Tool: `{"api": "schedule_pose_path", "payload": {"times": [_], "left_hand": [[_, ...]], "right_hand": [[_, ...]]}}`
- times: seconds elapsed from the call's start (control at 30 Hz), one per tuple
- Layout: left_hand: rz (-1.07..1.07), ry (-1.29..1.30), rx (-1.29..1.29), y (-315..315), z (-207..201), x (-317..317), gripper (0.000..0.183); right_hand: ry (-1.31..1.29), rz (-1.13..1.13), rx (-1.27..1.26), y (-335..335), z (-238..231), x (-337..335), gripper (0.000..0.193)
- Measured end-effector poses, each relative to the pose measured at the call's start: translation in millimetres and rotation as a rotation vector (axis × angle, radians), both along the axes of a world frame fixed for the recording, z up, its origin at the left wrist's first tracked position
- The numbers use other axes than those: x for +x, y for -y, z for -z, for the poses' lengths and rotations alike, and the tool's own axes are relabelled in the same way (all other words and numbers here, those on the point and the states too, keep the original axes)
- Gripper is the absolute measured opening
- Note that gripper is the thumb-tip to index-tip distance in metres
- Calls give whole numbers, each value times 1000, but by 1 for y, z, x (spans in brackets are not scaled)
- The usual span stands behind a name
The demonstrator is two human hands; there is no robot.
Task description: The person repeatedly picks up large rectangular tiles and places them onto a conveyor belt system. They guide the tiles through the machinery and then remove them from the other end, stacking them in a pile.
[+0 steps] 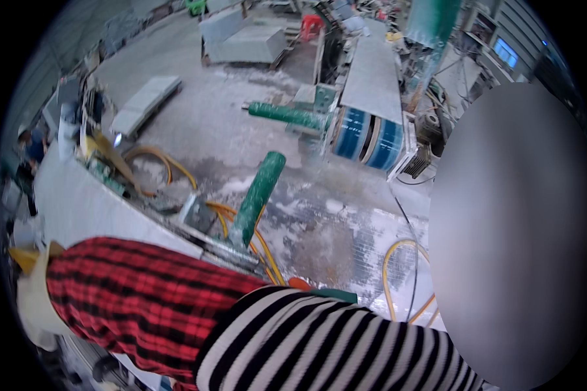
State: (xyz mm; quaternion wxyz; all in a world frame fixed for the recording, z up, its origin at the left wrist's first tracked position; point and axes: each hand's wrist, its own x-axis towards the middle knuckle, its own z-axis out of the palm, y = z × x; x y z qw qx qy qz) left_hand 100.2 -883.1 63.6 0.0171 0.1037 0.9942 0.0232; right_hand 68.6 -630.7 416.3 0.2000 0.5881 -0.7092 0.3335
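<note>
My left arm stretches across the lower part of the view to the left edge, in a black-and-white striped sleeve [319, 345] with a red-and-black plaid sleeve cover [143, 280] over the forearm. At its end, my left hand [38, 303] wears a pale cream glove. A bit of yellow [23, 259] shows beside the glove; whether it is part of it I cannot make out. The hand is nearest a long pale slab surface [91, 202], and its fingers are hidden at the dark rim. My right hand is out of view.
A green roller [261, 195] sticks up beyond my arm; another green roller [287, 115] joins a conveyor [372, 72] with a blue drum [365, 138]. Yellow hoses [398, 246] cross the wet floor. Pale slabs [244, 45] lie farther back. A grey blur covers the right side.
</note>
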Motion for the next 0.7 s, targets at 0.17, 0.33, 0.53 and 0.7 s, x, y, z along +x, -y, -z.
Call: {"api": "schedule_pose_path", "payload": {"times": [0.17,0.33,0.53,0.7], "left_hand": [[-41,12,2,18,-5,7,86],[-78,46,-41,-7,-13,4,86],[17,-145,5,1,-11,17,84],[-20,-121,3,-2,-28,28,80]], "right_hand": [[349,-144,-165,-6,19,-1,32],[382,61,283,-7,268,0,24],[304,-161,400,-33,336,37,17],[222,-280,376,-21,351,23,13]]}}
